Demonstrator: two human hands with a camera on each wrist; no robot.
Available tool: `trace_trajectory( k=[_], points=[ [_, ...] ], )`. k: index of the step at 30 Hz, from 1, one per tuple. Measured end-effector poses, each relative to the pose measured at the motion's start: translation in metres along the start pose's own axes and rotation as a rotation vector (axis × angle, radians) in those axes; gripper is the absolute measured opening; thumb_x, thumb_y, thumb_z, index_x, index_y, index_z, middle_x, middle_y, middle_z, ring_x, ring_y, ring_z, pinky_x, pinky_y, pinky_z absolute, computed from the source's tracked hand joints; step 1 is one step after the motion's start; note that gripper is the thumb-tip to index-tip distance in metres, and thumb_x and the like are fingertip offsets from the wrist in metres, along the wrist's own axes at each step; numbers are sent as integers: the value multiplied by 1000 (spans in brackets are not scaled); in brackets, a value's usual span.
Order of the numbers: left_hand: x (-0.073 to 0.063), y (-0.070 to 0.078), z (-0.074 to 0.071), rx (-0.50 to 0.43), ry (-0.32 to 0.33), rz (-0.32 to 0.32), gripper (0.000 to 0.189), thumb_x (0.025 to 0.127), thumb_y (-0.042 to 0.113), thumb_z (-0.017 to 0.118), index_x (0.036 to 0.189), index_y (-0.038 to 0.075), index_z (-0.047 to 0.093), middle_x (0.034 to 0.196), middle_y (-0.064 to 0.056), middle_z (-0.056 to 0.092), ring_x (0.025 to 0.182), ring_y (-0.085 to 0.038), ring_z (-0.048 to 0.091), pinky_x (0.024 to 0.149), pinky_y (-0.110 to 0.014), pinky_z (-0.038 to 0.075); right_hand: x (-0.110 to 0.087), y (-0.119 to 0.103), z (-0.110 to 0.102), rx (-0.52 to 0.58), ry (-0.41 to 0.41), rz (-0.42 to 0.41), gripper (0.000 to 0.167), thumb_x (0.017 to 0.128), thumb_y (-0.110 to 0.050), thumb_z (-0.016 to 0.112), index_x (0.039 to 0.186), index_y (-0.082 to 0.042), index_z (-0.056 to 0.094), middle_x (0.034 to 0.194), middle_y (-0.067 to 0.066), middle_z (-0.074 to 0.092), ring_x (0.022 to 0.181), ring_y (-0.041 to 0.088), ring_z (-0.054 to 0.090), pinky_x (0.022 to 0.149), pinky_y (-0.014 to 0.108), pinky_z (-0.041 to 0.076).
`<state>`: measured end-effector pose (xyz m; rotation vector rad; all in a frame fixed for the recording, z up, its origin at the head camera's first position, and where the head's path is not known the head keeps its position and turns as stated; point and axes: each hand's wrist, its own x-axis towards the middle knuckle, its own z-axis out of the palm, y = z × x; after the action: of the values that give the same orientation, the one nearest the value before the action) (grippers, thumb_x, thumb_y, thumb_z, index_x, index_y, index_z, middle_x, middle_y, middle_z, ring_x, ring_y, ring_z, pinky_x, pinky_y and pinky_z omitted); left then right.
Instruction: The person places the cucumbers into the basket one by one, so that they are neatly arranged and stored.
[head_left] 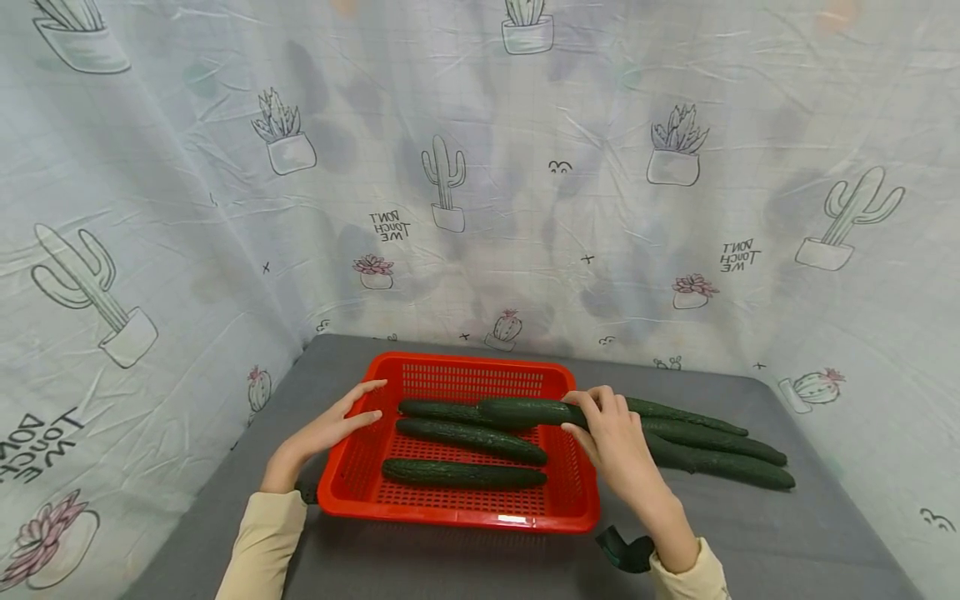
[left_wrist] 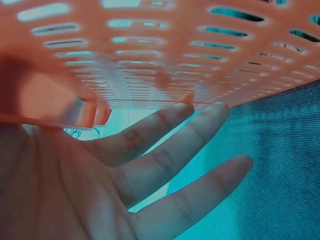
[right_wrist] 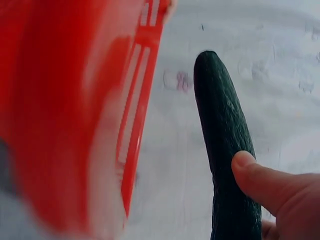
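Observation:
My right hand point(head_left: 618, 437) grips a dark green cucumber point(head_left: 525, 412) near its right end, above the right rim of a red plastic basket point(head_left: 459, 522). In the right wrist view the thumb point(right_wrist: 265, 182) lies along this cucumber's side and its far tip points free. Inside the basket lie a back cucumber point(head_left: 435, 409), partly overlapped by the held one, a middle cucumber point(head_left: 472, 441) and a front cucumber point(head_left: 465, 474). At the basket's left rim my left hand point(head_left: 322, 433) has its fingers extended. The left wrist view shows straight fingers point(left_wrist: 165, 160) beneath the slotted basket.
To the right of the basket, several more cucumbers point(head_left: 716, 440) lie side by side on the grey tabletop point(head_left: 750, 533). A pale curtain point(head_left: 495, 108) with cactus drawings hangs behind and along both sides of the table.

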<state>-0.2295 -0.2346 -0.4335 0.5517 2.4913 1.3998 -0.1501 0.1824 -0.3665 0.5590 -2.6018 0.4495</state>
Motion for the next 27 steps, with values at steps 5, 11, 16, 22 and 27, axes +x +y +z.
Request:
trace_trajectory(
  k=[5,11,16,22,27],
  points=[
    [1,-2,-1,-4,-2,2,57,96,26,49,145,18,23,152,-15,15,136,-39,18,99,-62,29,10,-17,5,25,-55,7,35,84,-28,66,115,-18,53,99,2,47,80,16,39,67,30,29],
    [1,-3,-1,-7,-2,0,57,96,29,49,145,19,22,152,-14,14,136,-38,16,99,-62,28,23,-34,10,35,-123,-26,31,86,-29,63,113,-17,53,100,3,46,77,16,37,62,29,25],
    [1,-4,-1,-3,9,6,56,96,27,49,145,19,23,152,-14,15,137,-38,15,99,-63,27,37,-48,15,62,-186,-60,30,88,-31,61,111,-15,51,100,6,47,78,20,40,59,29,26],
    [2,-3,0,-1,8,-2,57,96,27,49,146,17,22,152,-14,15,136,-38,18,99,-61,29,53,-60,29,54,-255,-86,31,88,-34,59,111,-15,50,98,6,47,73,18,37,57,28,27],
    [3,-4,0,8,5,4,57,97,27,48,146,17,22,152,-14,15,136,-38,20,99,-61,30,62,-68,44,85,-358,-93,28,89,-31,59,110,-15,48,97,7,45,71,19,35,56,29,25]
  ],
)
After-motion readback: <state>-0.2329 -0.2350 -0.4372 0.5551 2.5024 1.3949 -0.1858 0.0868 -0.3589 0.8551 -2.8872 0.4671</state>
